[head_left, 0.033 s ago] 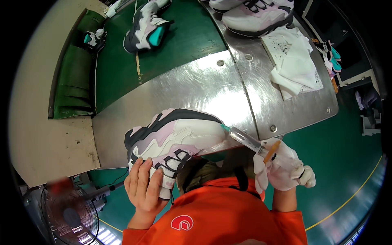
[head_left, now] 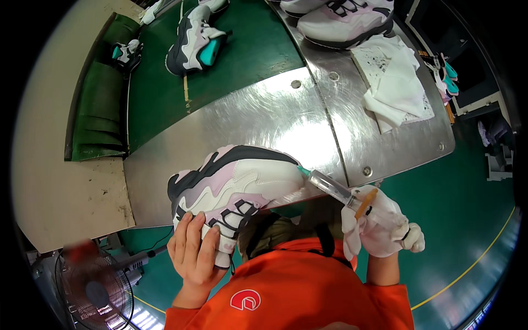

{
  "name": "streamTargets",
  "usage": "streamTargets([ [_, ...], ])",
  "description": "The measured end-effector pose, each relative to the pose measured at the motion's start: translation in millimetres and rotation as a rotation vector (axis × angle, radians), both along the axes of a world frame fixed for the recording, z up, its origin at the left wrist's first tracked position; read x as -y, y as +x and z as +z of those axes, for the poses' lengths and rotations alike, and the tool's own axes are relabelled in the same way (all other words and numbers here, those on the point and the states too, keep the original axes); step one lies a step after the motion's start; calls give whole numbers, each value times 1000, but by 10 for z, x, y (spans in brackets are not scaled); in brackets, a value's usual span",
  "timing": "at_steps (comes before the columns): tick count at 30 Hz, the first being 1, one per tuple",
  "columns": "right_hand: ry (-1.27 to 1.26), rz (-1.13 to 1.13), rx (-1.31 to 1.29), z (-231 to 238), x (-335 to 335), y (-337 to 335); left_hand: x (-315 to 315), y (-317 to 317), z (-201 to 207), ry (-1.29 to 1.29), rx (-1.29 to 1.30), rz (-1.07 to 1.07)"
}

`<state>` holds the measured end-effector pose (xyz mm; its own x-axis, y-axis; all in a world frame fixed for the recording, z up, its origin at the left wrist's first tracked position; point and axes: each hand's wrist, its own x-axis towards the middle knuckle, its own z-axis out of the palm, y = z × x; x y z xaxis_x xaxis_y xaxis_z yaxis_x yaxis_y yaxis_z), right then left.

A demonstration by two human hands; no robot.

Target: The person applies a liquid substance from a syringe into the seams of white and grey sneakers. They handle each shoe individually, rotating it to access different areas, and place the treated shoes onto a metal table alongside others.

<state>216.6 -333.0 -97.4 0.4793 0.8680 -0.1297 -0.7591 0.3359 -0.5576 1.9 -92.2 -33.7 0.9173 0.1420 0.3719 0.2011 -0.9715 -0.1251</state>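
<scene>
A white, pink and black sneaker [head_left: 234,184] lies on its side at the front edge of the metal table. My bare left hand [head_left: 193,250] grips it round the heel and collar, fingers lying over the upper. In a white glove, my right hand [head_left: 379,223] is closed on a clear syringe [head_left: 330,186] with an orange flange and a green tip. That tip meets the seam between upper and sole at the toe. Whether the syringe holds any liquid I cannot tell.
Another sneaker [head_left: 192,47] lies on the green conveyor belt [head_left: 247,55]. More sneakers [head_left: 346,25] stand at the back right, near a white cloth [head_left: 393,82] on a stained pad. A fan [head_left: 96,291] stands at the lower left, beside the beige board [head_left: 71,203].
</scene>
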Motion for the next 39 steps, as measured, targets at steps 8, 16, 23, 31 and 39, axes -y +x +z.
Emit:
streamTargets([
  [8,-36,-53,-9,98,71,-255,-17,-17,-3,1,11,-22],
  [16,-163,-89,188,289,-91,-340,-100,58,174,-96,-18,-53],
  [23,-258,-87,387,323,-304,-371,-386,402,544,-300,-150,-50],
  [31,-670,389,-90,277,-469,-139,-860,827,709,-581,-250,-62],
  [39,156,-184,798,-644,-627,-352,-1146,1113,729,-930,-440,-4],
])
